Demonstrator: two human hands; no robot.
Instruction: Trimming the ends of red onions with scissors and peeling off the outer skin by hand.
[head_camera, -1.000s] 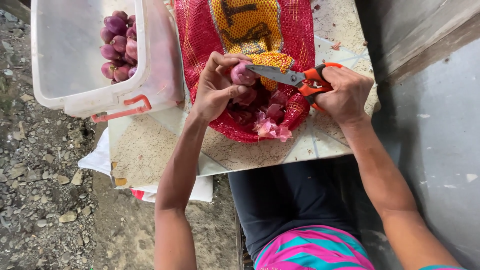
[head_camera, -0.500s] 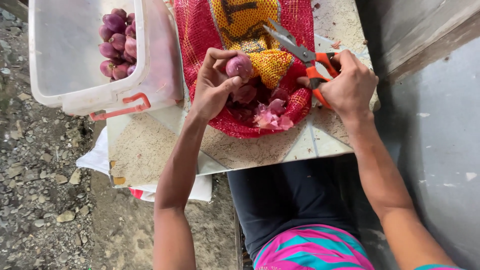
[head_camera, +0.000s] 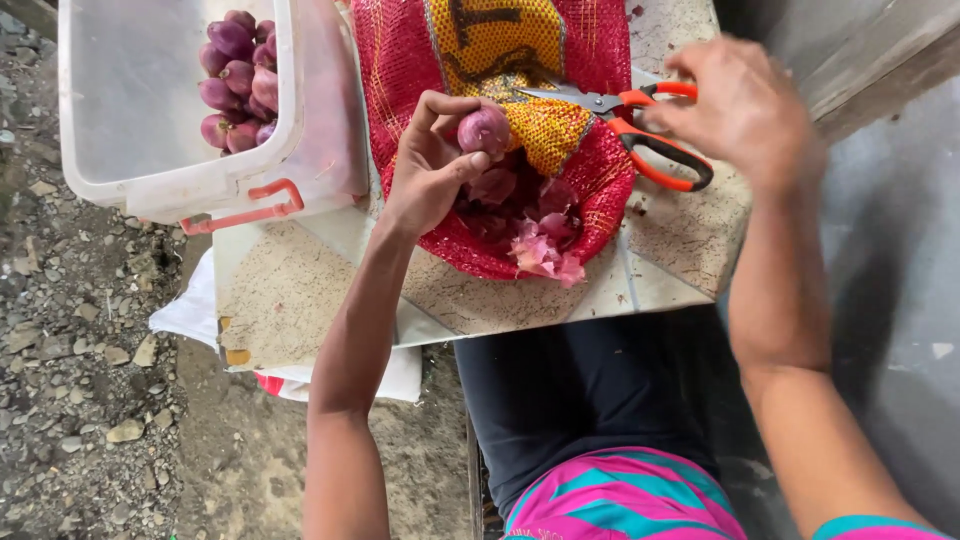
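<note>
Speckled tile or stone slab (head_camera: 300, 290): we count this first, a pale work surface laid across the lap, bearing everything else.

Clear plastic tub (head_camera: 150, 110) with red latch, at the slab's left end: we note a cluster of purple, trimmed-looking shallots (head_camera: 238, 75) heaped in its far corner; most of the tub shows bare.

Red mesh sack (head_camera: 400, 70) with a yellow printed panel, spread open over the slab's middle: we see darker bulbs (head_camera: 500, 205) resting in its fold, not yet moved to the tub, and a small heap of pink skins and trimmings (head_camera: 545, 255) at the near edge.

Right hand (head_camera: 735, 110): fingers loosely curled, hovering over the scissors' handles; it looks blurred, and we cannot tell whether it touches them.

Left hand (head_camera: 435, 165): closed on one shallot, pinched between thumb and fingertips.

Scissors (head_camera: 625, 120), orange and black handles, blades closed, lying on the sack just right of the held bulb.

Single shallot (head_camera: 484, 130), pinkish, held above the sack's centre.

Progress, as we judge it: a modest batch done, a handful left in the sack, one in hand.
</note>
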